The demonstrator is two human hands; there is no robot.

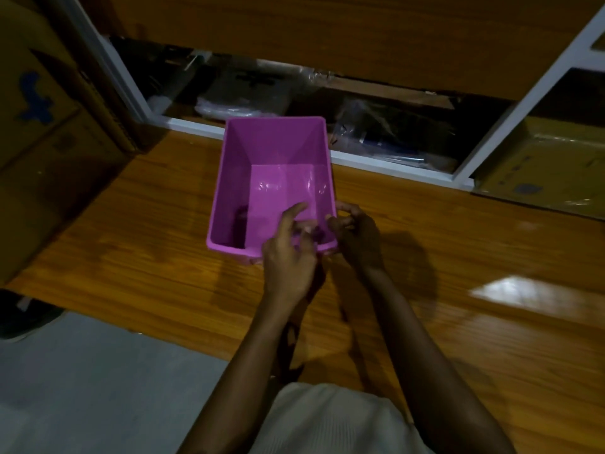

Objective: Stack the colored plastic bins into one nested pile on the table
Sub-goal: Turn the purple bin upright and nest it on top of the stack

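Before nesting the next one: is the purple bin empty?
Empty: the purple bin sits upright, its bare floor visible, only fingers at its rim.

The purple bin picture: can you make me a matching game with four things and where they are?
Things:
1. purple bin
2. left hand
3. right hand
4. cardboard box

Places:
A. at the bin's near right corner, outside the rim
B. far left edge of the picture
C. on the wooden table, open side up
D. over the bin's near rim, fingers reaching inside

Pairs: 1-C, 2-D, 3-A, 4-B
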